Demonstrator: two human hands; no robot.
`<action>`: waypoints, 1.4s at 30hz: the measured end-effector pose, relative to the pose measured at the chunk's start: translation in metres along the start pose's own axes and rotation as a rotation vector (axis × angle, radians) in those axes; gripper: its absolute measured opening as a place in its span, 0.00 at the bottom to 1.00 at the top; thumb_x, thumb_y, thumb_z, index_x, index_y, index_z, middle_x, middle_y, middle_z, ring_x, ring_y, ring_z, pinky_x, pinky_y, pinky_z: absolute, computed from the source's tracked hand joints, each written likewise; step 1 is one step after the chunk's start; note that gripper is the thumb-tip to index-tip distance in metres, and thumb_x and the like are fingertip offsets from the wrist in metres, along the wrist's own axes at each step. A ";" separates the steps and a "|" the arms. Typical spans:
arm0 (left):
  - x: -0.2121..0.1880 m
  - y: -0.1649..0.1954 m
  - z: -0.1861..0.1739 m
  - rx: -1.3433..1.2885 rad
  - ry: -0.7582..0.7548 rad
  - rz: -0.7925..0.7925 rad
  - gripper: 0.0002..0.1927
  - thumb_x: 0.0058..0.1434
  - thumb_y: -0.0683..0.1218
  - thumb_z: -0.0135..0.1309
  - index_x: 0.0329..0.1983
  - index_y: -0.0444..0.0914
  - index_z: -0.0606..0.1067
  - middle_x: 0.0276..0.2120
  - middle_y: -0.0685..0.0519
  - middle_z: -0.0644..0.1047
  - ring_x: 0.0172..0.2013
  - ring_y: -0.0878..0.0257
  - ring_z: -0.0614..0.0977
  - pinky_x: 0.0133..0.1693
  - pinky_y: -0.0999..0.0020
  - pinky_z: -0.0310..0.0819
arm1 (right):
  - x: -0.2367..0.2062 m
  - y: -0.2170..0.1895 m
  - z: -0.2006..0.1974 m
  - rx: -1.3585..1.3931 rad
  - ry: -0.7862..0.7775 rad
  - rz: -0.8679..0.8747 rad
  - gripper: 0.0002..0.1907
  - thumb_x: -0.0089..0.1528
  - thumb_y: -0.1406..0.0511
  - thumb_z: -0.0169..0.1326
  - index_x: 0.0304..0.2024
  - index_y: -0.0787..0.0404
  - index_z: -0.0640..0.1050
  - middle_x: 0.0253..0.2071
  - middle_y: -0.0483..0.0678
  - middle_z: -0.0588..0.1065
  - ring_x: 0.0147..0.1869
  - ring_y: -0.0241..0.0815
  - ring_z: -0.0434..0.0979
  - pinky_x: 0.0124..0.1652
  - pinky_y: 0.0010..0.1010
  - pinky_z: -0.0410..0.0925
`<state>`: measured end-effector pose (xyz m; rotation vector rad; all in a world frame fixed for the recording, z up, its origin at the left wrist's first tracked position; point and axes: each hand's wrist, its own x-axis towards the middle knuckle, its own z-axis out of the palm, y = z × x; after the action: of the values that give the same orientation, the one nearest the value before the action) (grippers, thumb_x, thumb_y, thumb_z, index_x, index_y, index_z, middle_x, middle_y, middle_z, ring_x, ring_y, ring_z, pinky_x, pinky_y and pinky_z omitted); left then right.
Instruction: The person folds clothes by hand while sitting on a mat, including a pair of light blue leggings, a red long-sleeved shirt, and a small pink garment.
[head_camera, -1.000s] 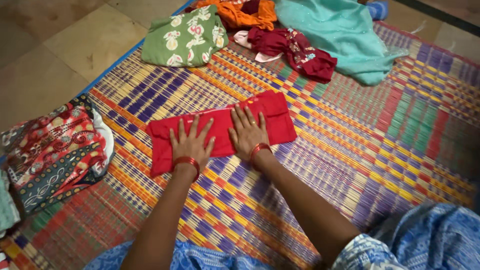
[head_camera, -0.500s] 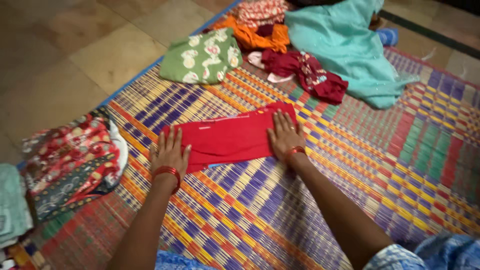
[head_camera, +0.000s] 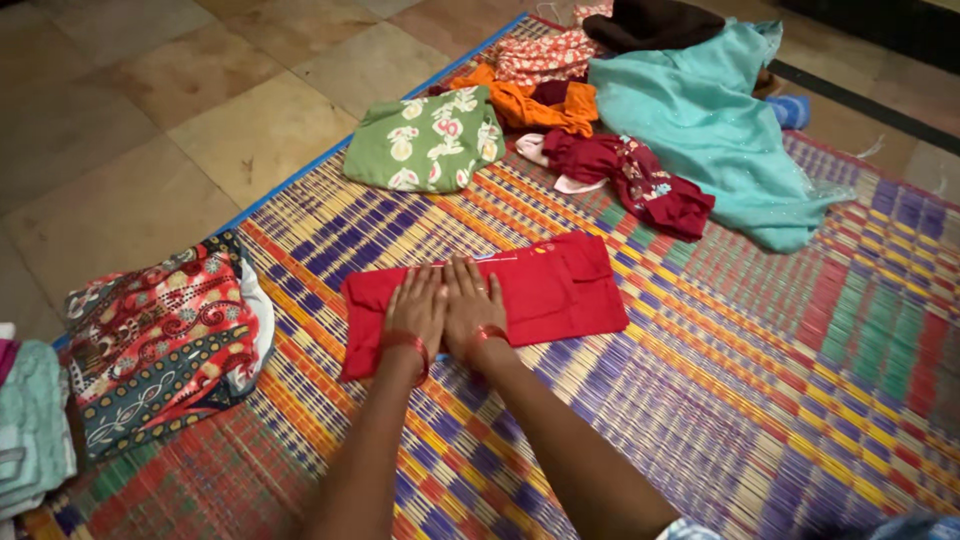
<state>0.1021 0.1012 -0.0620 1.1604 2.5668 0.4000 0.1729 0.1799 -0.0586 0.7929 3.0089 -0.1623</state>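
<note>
Head view: flat hands (head_camera: 445, 308) press folded rectangular red cloth (head_camera: 545, 290).

The red cloth (head_camera: 520, 295) at the centre of the frame looks like matt, smooth woven cotton, pressed flat. Beneath it the mat (head_camera: 700, 400) is plaited from coarse, ribbed strips with a faint sheen. At the upper right the turquoise garment (head_camera: 700, 130) is thin, soft fabric with a slight shimmer. The green printed piece (head_camera: 430, 140) above the centre looks matt. The floor tiles (head_camera: 150, 120) at the upper left are smooth, dull stone.
</note>
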 end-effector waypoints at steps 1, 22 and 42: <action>0.000 -0.002 0.001 0.043 0.004 -0.008 0.32 0.73 0.60 0.16 0.78 0.47 0.43 0.78 0.57 0.41 0.77 0.61 0.40 0.74 0.58 0.33 | -0.002 0.002 0.001 0.004 -0.016 -0.008 0.37 0.66 0.54 0.30 0.76 0.58 0.43 0.80 0.47 0.39 0.82 0.45 0.32 0.71 0.49 0.35; -0.011 -0.025 -0.034 0.276 -0.011 -0.266 0.44 0.68 0.72 0.26 0.79 0.43 0.39 0.78 0.50 0.38 0.76 0.58 0.38 0.73 0.57 0.31 | -0.012 0.215 -0.014 0.049 -0.025 0.425 0.37 0.69 0.47 0.21 0.78 0.54 0.39 0.81 0.42 0.34 0.83 0.41 0.31 0.74 0.51 0.32; -0.014 -0.019 -0.015 0.262 -0.019 -0.148 0.35 0.73 0.61 0.16 0.78 0.39 0.38 0.78 0.48 0.38 0.75 0.56 0.41 0.72 0.56 0.35 | 0.004 0.032 0.001 0.072 0.031 0.053 0.34 0.71 0.52 0.27 0.77 0.57 0.50 0.80 0.44 0.45 0.83 0.42 0.40 0.75 0.44 0.39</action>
<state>0.0924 0.0767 -0.0526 1.0378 2.7258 0.0189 0.1852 0.2094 -0.0632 0.8878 3.0232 -0.2607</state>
